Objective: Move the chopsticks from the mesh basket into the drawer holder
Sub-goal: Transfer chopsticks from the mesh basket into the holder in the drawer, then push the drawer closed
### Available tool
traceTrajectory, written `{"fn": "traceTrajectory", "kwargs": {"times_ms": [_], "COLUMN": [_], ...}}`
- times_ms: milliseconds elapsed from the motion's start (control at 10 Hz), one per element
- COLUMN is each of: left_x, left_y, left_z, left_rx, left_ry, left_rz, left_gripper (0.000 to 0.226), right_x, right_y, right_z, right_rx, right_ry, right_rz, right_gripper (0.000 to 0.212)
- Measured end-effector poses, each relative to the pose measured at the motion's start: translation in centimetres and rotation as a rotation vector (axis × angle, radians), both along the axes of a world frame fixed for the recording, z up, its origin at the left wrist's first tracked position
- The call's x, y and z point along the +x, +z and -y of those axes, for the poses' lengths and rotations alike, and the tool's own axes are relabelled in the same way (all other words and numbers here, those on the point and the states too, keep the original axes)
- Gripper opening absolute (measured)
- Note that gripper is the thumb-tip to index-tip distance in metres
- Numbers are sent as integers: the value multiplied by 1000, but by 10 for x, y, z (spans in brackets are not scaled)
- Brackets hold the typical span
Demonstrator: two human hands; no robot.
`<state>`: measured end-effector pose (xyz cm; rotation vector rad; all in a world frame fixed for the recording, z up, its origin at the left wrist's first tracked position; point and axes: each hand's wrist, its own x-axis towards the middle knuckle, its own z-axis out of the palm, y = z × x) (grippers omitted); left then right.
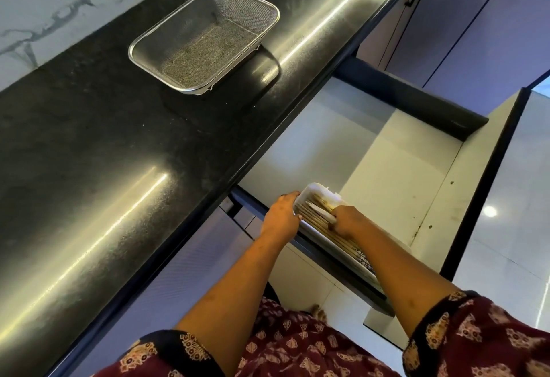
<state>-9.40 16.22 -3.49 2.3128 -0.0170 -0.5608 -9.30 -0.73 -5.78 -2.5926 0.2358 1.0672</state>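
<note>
The left hand point(281, 217) wraps its fingers over the near-left wall of a white plastic rectangular holder point(314, 190) lying in the open drawer point(372, 150), its thumb side against the rim. The right hand point(346, 221) is curled down onto the bundle of light wooden chopsticks point(312, 217) inside that holder, fingertips pressing on them; whether it pinches any single stick cannot be told, and a white strip-like piece shows just under its fingers. The chopsticks are pale tan, thin and straight, packed side by side along the holder's length, their far tips near the rounded far end and their near ends running under the right wrist toward a patterned patch at the holder's near end. The holder sits along the drawer's left side, close beneath the overhanging edge of the black stone countertop point(104, 138). To its right the drawer's pale floor lies bare up to the dark side wall and front panel, with a few small specks near the right seam. Up on the countertop, well apart from the hands, stands a rectangular steel mesh basket point(205, 40) with a bright wire rim, holding no chopsticks. Both forearms reach out from dark red patterned sleeves point(476, 338).
</note>
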Motion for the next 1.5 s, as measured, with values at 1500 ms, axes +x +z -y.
{"fn": "traceTrajectory", "kwargs": {"times_ms": [1500], "left_x": [-38], "left_y": [-17], "left_z": [37], "left_rx": [381], "left_ry": [-115], "left_rz": [41], "left_gripper": [77], "right_x": [-63], "right_y": [-19], "right_z": [43], "right_rx": [64], "right_ry": [-94], "right_rz": [7], "right_gripper": [31]}}
